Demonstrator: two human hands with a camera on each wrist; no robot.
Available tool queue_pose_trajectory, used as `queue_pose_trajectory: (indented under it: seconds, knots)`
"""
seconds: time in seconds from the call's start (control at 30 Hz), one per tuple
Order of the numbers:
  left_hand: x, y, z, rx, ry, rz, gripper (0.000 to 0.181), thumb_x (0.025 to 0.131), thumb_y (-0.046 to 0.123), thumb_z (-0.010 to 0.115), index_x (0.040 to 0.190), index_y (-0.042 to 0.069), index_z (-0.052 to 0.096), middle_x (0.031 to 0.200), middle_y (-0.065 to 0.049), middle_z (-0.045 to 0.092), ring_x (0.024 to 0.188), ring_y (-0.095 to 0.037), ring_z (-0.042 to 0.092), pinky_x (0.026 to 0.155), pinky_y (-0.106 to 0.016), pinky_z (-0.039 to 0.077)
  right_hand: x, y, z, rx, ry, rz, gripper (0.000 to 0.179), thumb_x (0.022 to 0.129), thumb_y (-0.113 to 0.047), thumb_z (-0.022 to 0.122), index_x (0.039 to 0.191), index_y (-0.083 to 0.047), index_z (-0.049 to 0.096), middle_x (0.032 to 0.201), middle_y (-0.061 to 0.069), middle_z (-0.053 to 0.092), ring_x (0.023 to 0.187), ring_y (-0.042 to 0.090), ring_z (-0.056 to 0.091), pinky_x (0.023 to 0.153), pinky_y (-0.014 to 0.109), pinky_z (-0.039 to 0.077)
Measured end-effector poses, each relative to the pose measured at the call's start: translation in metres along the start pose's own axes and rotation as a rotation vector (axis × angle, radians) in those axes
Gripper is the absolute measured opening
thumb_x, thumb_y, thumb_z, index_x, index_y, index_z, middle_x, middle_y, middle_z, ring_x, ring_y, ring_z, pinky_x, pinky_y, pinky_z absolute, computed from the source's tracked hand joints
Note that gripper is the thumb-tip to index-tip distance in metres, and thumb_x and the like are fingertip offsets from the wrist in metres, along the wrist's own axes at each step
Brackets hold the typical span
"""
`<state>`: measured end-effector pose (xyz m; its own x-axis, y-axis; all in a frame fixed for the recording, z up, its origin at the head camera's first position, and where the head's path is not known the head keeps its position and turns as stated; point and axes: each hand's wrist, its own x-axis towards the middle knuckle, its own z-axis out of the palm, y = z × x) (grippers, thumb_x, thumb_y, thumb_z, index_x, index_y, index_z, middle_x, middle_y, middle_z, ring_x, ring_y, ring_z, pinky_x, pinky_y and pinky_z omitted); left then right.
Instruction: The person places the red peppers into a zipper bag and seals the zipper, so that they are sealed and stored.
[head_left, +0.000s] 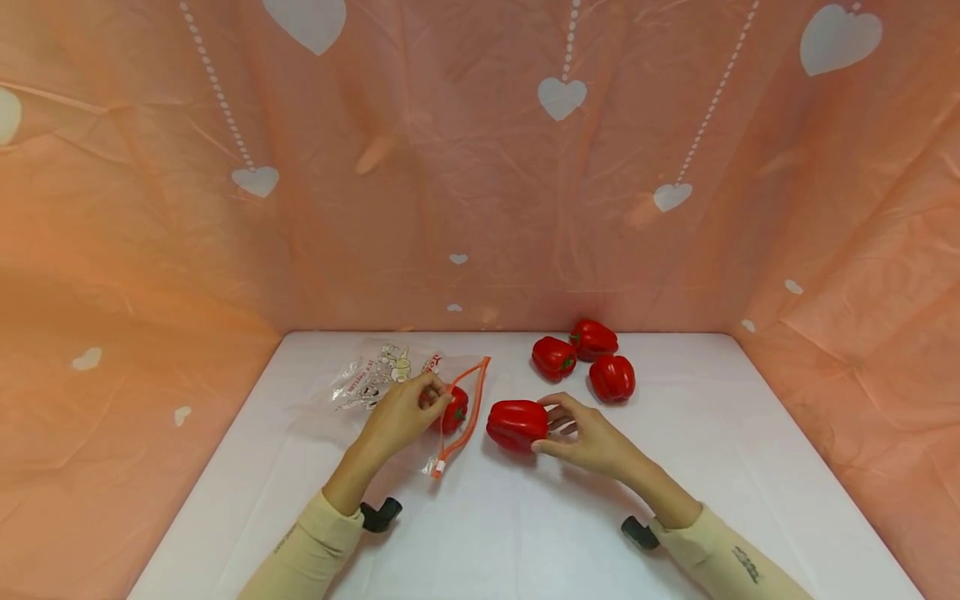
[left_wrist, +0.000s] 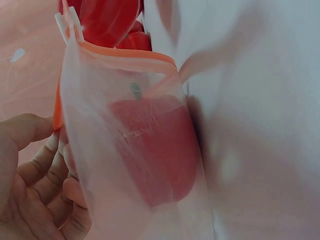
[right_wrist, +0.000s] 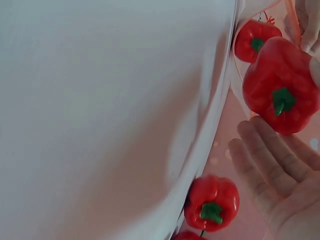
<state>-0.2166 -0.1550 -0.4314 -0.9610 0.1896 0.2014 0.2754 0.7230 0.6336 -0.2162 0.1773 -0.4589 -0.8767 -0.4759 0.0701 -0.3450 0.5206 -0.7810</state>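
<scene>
A clear plastic zip bag [head_left: 367, 385] with printed drawings lies on the left of the table. My left hand [head_left: 405, 410] pinches its orange zip edge [left_wrist: 58, 107] between thumb and fingers, holding the mouth apart. Inside, close behind the opening, lies one red bell pepper [left_wrist: 160, 150], seen through the film in the left wrist view. With thumb and fingertips my right hand [head_left: 596, 437] grips another red bell pepper [head_left: 517, 425] at its stem end. That pepper is just right of the bag mouth, its green stem [right_wrist: 283, 101] toward my right palm.
Behind the right hand sit three more red bell peppers [head_left: 612, 379] in a loose cluster on the white table [head_left: 525, 533]. Orange sheeting [head_left: 480, 183] with white hearts encloses the back and sides. Dark wrist-camera mounts [head_left: 381, 515] stick out from both sleeves.
</scene>
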Motion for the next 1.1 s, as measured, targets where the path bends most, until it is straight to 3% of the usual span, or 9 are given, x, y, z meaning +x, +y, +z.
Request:
queue_pose_trajectory:
  seconds: [0.27,0.57,1.1]
  knots:
    - [0.000,0.000,0.001,-0.001,-0.006,0.006,0.006,0.101,0.022,0.074,0.101,0.017,0.072,0.079,0.006,0.064,0.072,-0.012,0.054,0.066,-0.032,0.046,0.004,-0.005,0.014,0.031,0.004,0.037,0.060,0.091,-0.034,0.087,0.139,-0.011,0.060,0.112,0.002,0.074,0.105,0.022,0.072,0.091,0.038,0.062]
    - [-0.001,0.000,0.002,0.014,0.003,0.006,0.005,0.101,0.022,0.074,0.099,0.017,0.072,0.079,0.007,0.065,0.072,-0.013,0.055,0.066,-0.033,0.046,0.010,-0.014,0.028,0.050,0.030,0.121,0.057,0.090,-0.036,0.088,0.134,-0.010,0.063,0.104,-0.002,0.075,0.099,0.018,0.071,0.091,0.043,0.061]
    - [-0.003,0.000,0.002,0.002,0.010,0.009,0.005,0.100,0.021,0.074,0.098,0.017,0.072,0.081,0.006,0.068,0.075,-0.012,0.058,0.066,-0.033,0.049,0.021,-0.023,0.048,0.102,0.022,0.153,0.056,0.091,-0.033,0.087,0.133,-0.006,0.063,0.104,0.002,0.074,0.096,0.017,0.069,0.086,0.039,0.061]
